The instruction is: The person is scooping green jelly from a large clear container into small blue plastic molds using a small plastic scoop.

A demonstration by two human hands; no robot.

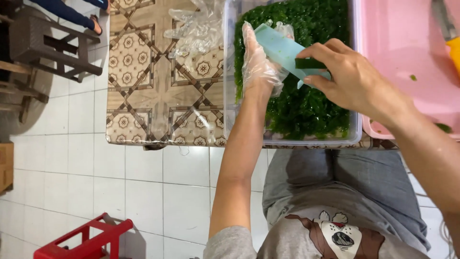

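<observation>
Both hands, gloved left (258, 64) and bare right (352, 81), grip a teal grater (282, 50), probably slanting upper-left to lower-right

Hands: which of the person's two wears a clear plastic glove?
The left hand, over the tub of shredded greens, wears the glove. The right hand is bare and pinches a green piece on the pale blue grater.

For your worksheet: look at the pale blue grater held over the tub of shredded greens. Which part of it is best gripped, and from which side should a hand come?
Grip the grater at its upper end, coming in from the left, as the gloved left hand does. It is a long flat slab tilted over the clear tub, so its narrow end likely gives a firm hold and leaves the face free. There the right hand presses a dark green piece.
</observation>
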